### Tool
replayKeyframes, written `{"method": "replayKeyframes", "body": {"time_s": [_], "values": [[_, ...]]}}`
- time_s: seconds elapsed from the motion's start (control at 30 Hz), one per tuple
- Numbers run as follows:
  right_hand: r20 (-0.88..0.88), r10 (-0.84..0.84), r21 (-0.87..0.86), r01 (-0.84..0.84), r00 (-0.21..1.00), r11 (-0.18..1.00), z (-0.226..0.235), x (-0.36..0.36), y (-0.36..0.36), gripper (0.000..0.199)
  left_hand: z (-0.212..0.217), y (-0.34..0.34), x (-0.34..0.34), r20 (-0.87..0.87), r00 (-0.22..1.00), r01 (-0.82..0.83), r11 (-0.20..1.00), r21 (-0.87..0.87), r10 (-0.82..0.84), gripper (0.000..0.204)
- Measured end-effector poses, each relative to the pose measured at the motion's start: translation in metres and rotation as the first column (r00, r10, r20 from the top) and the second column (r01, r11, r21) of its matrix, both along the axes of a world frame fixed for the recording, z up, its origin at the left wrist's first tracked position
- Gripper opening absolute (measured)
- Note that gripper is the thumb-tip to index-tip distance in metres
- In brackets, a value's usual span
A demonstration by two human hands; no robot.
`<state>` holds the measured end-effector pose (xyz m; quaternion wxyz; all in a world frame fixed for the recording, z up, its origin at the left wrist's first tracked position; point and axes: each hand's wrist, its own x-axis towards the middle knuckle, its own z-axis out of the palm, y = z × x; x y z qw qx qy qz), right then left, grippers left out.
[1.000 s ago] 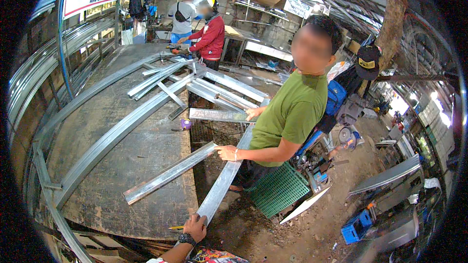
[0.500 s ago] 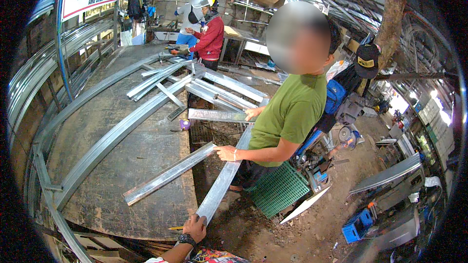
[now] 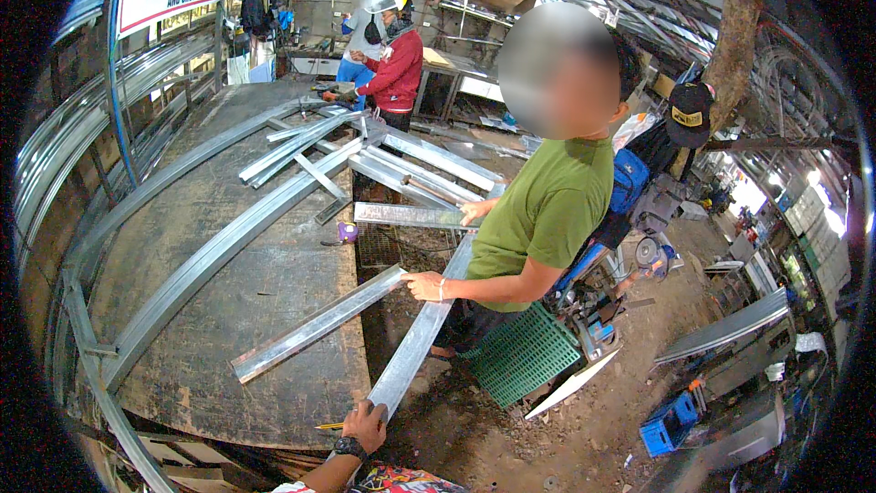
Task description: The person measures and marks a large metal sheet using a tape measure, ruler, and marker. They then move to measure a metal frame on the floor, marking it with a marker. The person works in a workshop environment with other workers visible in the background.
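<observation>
Head view: the left hand (image 3: 367,426) comes in at the lower edge, wrist in a dark watch, its fingers clenched over the near end of a long metal channel (image 3: 422,329). The channel's long axis runs away from that hand, up and a little to the right, along the right edge of the worktable (image 3: 228,310); it seems to hang just off that edge rather than lie on the top. Partway up the channel a co-worker in a green shirt (image 3: 547,210) rests one hand (image 3: 424,285) on it (the other hand is on a flat plate further up the table edge). So the channel is held at two spots, the near end by the left hand, the middle by the co-worker. A shorter strip (image 3: 315,324) lies slantwise on the table, just left of the channel. The person's right hand is out of view, so its grip cannot be told
</observation>
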<state>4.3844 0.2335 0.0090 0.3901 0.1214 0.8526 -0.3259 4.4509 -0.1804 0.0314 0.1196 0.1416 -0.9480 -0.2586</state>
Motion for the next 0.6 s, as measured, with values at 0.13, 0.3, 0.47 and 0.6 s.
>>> {"method": "replayKeyframes", "body": {"time_s": [0.13, 0.3, 0.47, 0.6], "values": [[0.005, -0.057, -0.019, 0.057, 0.998, 0.998, 0.0, 0.004, 0.014, 0.047, -0.007, 0.001, 0.003, 0.063, 0.998, 0.029, 0.999, 0.044, -0.032, 0.043], [-0.001, -0.176, -0.064, 0.175, 0.984, 0.982, -0.007, 0.013, 0.045, 0.048, 0.032, 0.006, -0.009, -0.024, 0.995, -0.094, 0.973, 0.211, 0.102, 0.042], [0.047, -0.386, -0.116, 0.389, 0.921, 0.914, -0.02, 0.031, 0.085, 0.048, 0.05, 0.019, -0.064, 0.185, 0.975, 0.101, 0.987, 0.121, -0.123, 0.037], [0.109, -0.6, -0.141, 0.609, 0.793, 0.78, -0.029, 0.035, 0.118, 0.049, 0.048, 0.077, -0.106, 0.17, 0.901, 0.294, 0.849, 0.439, -0.4, 0.033]]}}
